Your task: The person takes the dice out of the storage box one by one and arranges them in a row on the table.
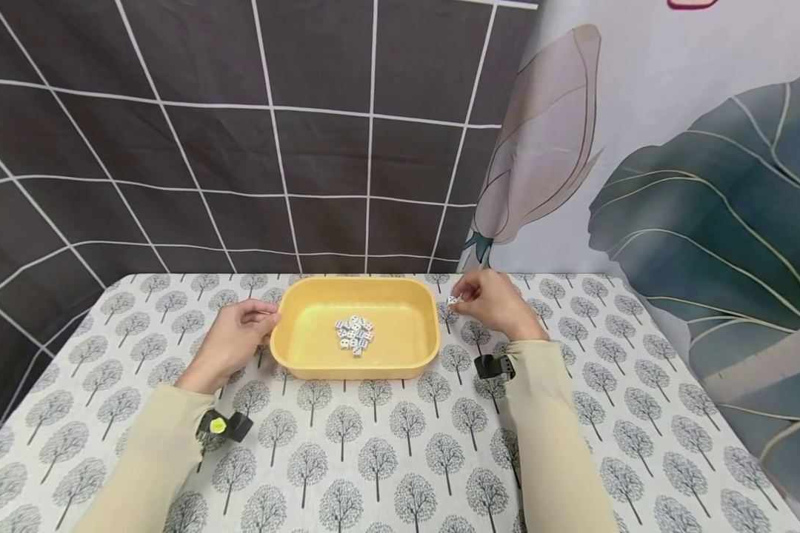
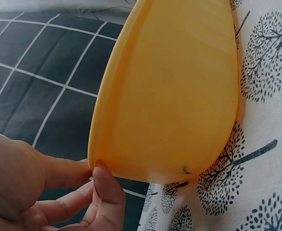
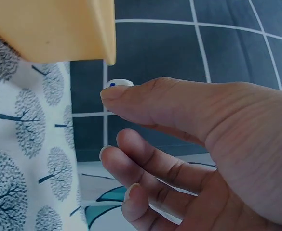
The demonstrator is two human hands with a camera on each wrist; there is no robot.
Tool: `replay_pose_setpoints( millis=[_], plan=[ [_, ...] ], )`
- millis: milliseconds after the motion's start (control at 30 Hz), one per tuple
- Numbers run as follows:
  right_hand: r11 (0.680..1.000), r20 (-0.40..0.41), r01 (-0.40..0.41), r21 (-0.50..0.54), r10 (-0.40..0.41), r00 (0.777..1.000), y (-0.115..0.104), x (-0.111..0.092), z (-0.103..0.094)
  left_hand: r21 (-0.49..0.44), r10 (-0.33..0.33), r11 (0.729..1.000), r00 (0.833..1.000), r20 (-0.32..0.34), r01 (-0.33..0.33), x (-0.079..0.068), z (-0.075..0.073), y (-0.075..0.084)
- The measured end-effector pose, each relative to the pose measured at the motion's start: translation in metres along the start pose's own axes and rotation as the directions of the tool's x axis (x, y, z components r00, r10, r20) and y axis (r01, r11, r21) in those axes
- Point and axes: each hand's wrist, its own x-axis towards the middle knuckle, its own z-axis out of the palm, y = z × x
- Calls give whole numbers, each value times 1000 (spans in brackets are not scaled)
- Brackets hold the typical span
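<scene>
A yellow plastic tub [image 1: 307, 326] stands on the table, with a small heap of white dice [image 1: 355, 335] in its middle. My left hand [image 1: 232, 339] pinches the tub's left rim between thumb and finger; the left wrist view shows the tub's side wall [image 2: 169, 96] close up. To the right of the tub, my right hand [image 1: 496, 303] holds a white die [image 1: 454, 300] at its fingertips, outside the rim. In the right wrist view the thumb covers most of that die [image 3: 120, 83], leaving one blue pip showing. Whether it holds more than one die, I cannot tell.
A white cloth [image 1: 376, 459] printed with grey trees covers the table. Behind it hangs a dark curtain [image 1: 320, 155] with white grid lines, and a floral curtain [image 1: 673, 222] hangs at the right. Each wrist wears a small black camera [image 1: 490, 366].
</scene>
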Motion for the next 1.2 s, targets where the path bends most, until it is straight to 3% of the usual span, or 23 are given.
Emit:
replay_pose_setpoints(
  millis=[233,500,967,1200],
  plan=[
    [999,32,-39,-10,40,999,10,5,8,-2,-6,1000,1000,1,6,0,0,0],
    [1000,46,-11,-13,12,999,20,10,14,-4,-2,1000,1000,-10,2,-1,-1,2],
    [991,140,-132,19,128,982,32,11,23,-6,2,1000,1000,-7,-2,0,1,1],
    [990,149,-137,19,132,980,33,12,25,-10,10,1000,1000,-3,-10,-1,0,2]
  ],
)
